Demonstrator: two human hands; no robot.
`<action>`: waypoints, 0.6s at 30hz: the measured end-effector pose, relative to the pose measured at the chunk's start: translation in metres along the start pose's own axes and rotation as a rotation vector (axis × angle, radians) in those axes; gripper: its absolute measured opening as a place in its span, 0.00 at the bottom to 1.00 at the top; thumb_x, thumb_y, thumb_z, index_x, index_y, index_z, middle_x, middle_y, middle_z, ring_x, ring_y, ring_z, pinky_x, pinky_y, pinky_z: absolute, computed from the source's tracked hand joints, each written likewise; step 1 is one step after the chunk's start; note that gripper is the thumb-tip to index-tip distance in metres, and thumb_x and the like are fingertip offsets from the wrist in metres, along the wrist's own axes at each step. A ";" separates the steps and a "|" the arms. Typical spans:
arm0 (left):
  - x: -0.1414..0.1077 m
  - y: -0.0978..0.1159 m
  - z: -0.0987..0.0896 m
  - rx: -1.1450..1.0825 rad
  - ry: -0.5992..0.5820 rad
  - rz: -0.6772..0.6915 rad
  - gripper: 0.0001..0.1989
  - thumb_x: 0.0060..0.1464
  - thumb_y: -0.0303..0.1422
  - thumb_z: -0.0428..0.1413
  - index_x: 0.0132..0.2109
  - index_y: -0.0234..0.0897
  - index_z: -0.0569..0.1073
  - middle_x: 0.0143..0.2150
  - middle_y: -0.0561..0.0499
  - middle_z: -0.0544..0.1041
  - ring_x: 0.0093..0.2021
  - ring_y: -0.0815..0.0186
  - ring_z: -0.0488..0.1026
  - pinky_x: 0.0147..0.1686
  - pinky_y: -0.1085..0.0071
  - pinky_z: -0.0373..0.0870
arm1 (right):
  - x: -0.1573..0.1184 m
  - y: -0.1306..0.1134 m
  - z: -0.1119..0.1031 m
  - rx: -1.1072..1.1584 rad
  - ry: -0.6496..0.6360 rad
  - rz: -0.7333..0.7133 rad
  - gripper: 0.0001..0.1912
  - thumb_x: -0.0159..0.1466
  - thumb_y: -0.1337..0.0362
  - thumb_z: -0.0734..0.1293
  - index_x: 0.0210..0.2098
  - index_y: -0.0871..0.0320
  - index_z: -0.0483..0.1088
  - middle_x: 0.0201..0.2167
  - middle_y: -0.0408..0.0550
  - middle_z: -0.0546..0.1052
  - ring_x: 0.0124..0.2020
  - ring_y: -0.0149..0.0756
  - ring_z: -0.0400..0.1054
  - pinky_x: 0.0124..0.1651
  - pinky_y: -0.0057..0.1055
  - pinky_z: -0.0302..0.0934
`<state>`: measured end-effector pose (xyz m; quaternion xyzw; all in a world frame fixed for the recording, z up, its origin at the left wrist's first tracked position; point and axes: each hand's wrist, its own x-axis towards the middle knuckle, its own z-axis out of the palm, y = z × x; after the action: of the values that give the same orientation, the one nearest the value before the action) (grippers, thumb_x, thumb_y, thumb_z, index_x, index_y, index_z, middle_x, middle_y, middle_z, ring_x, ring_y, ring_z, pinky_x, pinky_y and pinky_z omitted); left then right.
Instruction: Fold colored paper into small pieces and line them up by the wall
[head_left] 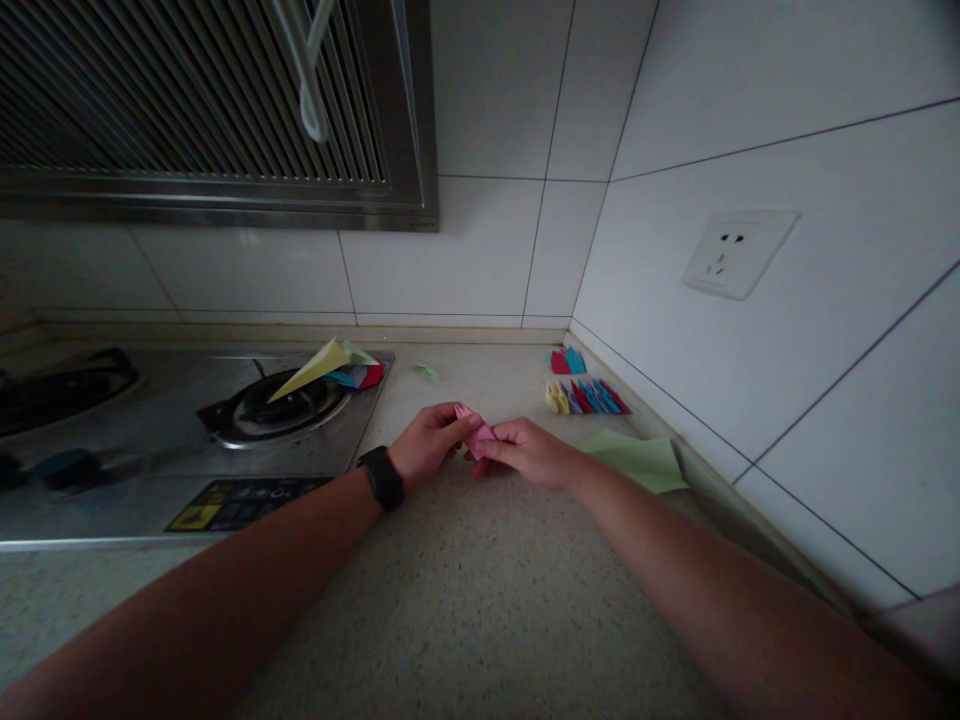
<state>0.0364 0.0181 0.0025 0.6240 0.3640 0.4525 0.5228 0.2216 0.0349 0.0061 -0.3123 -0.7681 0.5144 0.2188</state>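
A small piece of folded pink paper (pixel 475 432) is held just above the speckled countertop (pixel 480 600). My left hand (pixel 430 440) pinches its left side, thumb on top, with a black watch on the wrist. On the right side, my right hand (pixel 525 452) grips the paper between thumb and fingers. Past my right hand stands a row of folded paper pieces (pixel 589 397) in yellow, purple, blue and red. Behind that row lie a red and a blue folded piece (pixel 568 361). A light green paper sheet (pixel 637 460) lies partly behind my right forearm.
On the left is a gas stove (pixel 277 410), with yellow, green, blue and red papers (pixel 330 368) over its burner. A green scrap (pixel 426 371) lies near the back wall. A range hood (pixel 225 120) hangs above; a socket (pixel 741 253) is on the right wall.
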 end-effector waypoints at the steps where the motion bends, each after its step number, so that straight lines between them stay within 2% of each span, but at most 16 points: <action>1: 0.000 0.000 -0.001 0.016 -0.004 0.019 0.18 0.55 0.46 0.55 0.31 0.33 0.71 0.23 0.53 0.71 0.20 0.75 0.61 0.20 0.77 0.52 | 0.000 0.000 0.000 -0.021 -0.003 -0.006 0.20 0.64 0.52 0.63 0.41 0.63 0.75 0.33 0.51 0.80 0.30 0.31 0.69 0.35 0.28 0.60; 4: 0.001 -0.001 -0.004 0.047 -0.004 0.049 0.19 0.55 0.46 0.56 0.31 0.32 0.71 0.23 0.53 0.70 0.21 0.74 0.61 0.20 0.76 0.52 | 0.000 0.001 -0.002 -0.069 -0.022 -0.022 0.20 0.64 0.51 0.63 0.39 0.62 0.76 0.32 0.50 0.79 0.29 0.31 0.67 0.33 0.27 0.58; 10: 0.001 -0.006 -0.004 0.031 -0.005 0.029 0.19 0.54 0.47 0.56 0.30 0.32 0.71 0.22 0.55 0.65 0.21 0.75 0.56 0.21 0.76 0.49 | -0.004 -0.002 -0.008 -0.182 -0.046 -0.041 0.23 0.64 0.49 0.62 0.27 0.62 0.76 0.23 0.47 0.76 0.20 0.27 0.60 0.26 0.26 0.51; 15: 0.002 -0.006 -0.005 0.085 0.025 0.059 0.19 0.54 0.47 0.56 0.30 0.32 0.73 0.21 0.55 0.65 0.20 0.74 0.56 0.20 0.76 0.50 | -0.004 -0.002 -0.007 -0.200 -0.026 -0.024 0.22 0.64 0.51 0.62 0.29 0.62 0.76 0.21 0.46 0.75 0.19 0.26 0.57 0.25 0.26 0.49; 18: 0.001 -0.003 -0.005 0.131 0.055 0.088 0.18 0.55 0.46 0.55 0.30 0.33 0.73 0.22 0.55 0.67 0.21 0.74 0.57 0.20 0.76 0.52 | -0.001 0.002 -0.003 -0.134 0.011 0.008 0.21 0.64 0.51 0.62 0.37 0.62 0.76 0.25 0.47 0.77 0.20 0.26 0.60 0.25 0.25 0.51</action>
<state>0.0318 0.0213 0.0003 0.6598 0.3791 0.4672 0.4502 0.2248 0.0370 0.0050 -0.3321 -0.7982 0.4611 0.1998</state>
